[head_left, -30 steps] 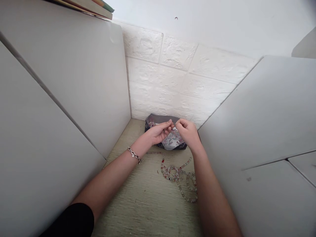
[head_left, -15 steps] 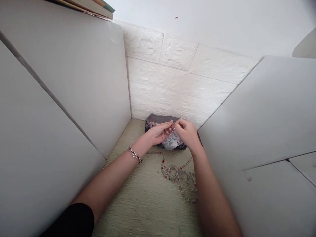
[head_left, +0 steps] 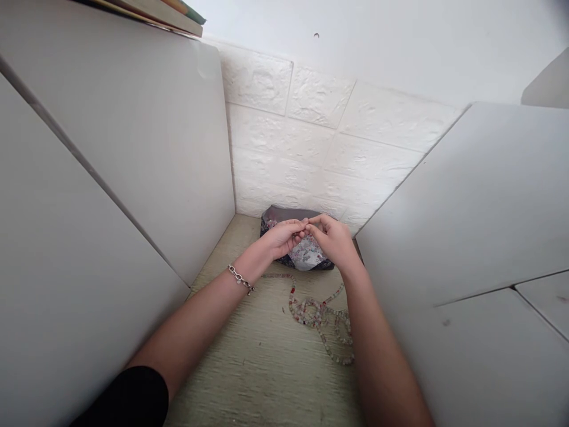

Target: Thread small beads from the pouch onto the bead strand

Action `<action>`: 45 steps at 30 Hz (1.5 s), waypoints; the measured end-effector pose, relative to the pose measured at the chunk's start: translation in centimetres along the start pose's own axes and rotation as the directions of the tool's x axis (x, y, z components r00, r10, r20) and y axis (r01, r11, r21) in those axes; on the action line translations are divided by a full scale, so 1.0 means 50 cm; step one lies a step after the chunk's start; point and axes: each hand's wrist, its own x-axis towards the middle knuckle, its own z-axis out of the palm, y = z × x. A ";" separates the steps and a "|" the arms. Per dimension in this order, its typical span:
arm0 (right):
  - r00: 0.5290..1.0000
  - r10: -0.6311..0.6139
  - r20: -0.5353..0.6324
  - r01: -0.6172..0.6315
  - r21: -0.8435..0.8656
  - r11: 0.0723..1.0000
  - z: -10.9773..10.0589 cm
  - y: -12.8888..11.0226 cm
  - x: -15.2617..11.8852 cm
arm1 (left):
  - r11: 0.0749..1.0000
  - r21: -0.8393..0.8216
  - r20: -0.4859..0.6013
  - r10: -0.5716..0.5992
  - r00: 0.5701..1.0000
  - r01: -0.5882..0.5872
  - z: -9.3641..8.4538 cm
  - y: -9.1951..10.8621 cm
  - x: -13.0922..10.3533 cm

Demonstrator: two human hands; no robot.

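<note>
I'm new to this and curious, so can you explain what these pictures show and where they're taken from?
There's no robot here: these are a person's bare left hand and right hand. Every picture comes from one camera worn on the head, looking forward and down. On the pale greenish surface lie long, looping bead strands. Behind them, against the wall, sits an open dark pouch with small loose pieces inside. The hands meet at the fingertips above it; anything pinched there is too small to make out.

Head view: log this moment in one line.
left hand, right hand: fingers meeting above open dark bag of small beads | multicoloured beaded strand: coiled on pale greenish surface
</note>
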 end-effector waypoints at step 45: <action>0.976 0.212 0.052 -0.219 0.221 0.950 0.002 0.007 0.006 | 0.999 -0.044 -0.036 0.012 0.999 -0.014 0.014 0.004 -0.002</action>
